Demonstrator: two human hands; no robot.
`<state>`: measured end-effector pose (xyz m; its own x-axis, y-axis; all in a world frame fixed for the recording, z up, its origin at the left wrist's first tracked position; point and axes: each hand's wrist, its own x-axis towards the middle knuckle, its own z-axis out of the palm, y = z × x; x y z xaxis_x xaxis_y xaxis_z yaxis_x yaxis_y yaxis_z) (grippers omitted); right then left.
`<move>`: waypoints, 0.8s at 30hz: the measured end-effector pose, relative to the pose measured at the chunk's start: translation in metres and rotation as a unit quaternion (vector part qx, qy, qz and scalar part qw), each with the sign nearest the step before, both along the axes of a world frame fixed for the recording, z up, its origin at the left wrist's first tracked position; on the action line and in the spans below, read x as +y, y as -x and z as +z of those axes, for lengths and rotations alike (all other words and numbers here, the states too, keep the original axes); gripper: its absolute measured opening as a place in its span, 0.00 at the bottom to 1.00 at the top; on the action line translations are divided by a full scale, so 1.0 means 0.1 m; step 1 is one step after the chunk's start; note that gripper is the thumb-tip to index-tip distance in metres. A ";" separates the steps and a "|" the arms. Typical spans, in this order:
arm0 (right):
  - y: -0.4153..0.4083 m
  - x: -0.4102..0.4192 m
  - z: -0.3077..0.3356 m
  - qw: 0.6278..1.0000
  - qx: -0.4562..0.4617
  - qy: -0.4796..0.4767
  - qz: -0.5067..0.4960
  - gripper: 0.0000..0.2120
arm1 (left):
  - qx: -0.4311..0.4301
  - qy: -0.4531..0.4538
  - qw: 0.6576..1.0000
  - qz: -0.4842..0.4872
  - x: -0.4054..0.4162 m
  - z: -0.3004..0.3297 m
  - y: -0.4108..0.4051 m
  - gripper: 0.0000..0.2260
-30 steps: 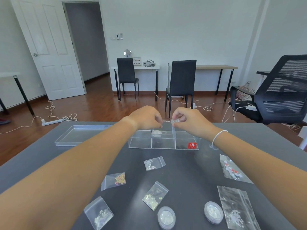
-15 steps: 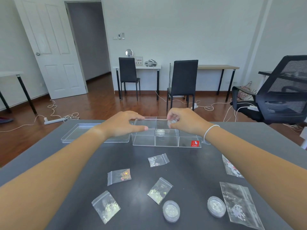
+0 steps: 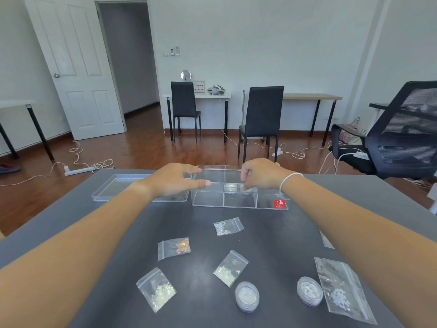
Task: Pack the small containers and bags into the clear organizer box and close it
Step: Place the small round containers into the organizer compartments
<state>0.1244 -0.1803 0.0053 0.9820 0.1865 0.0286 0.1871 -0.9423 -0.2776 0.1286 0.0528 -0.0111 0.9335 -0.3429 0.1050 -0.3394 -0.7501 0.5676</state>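
Lying crosswise at the far middle of your dark table [image 3: 272, 245], the clear organizer box [image 3: 240, 197] runs its long axis left to right, open top up, with a red sticker [image 3: 279, 203] on its near right corner. Dividers split it into compartments; a small round container [image 3: 230, 187] sits in the middle of the back row. Your right hand [image 3: 261, 175] reaches over the box with fingers curled down, pinching a second small container [image 3: 247, 190] just right of the first, low in the box. Your left hand [image 3: 176, 179] hovers at the box's left end, fingers straight and loosely spread, thumb stretched toward the left wall; you cannot tell whether it touches.

Just left of the box lies its clear lid [image 3: 118, 188], parallel to it and partly under your left wrist.

Nearer you, four small bags [image 3: 228, 226] [image 3: 174, 247] [image 3: 230, 268] [image 3: 156, 288] are scattered flat, each angled differently. Two round lidded pots [image 3: 247, 296] [image 3: 309, 290] stand near the front edge, and a larger bag [image 3: 343, 290] lies just right of them, its long axis running away from you.
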 end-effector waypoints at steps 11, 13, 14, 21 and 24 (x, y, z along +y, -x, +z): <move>0.32 -0.17 0.00 0.988 -0.073 -0.130 0.031 0.03 | -0.030 -0.020 0.999 0.004 -0.03 0.03 0.08 0.29; 0.42 -0.21 -0.02 0.984 -0.094 -0.143 0.041 0.03 | -0.033 -0.024 0.999 0.004 -0.03 0.04 0.11 0.29; 0.47 -0.22 -0.02 0.982 -0.106 -0.148 0.045 0.03 | -0.037 -0.028 0.999 0.005 -0.03 0.05 0.13 0.28; 0.99 -0.37 -0.12 0.972 -0.122 -0.181 0.089 0.06 | -0.054 -0.023 0.998 0.006 -0.01 0.10 0.37 0.24; 1.29 -0.42 -0.16 0.970 -0.095 -0.194 0.110 0.10 | -0.089 -0.010 0.996 -0.002 -0.03 0.10 0.55 0.23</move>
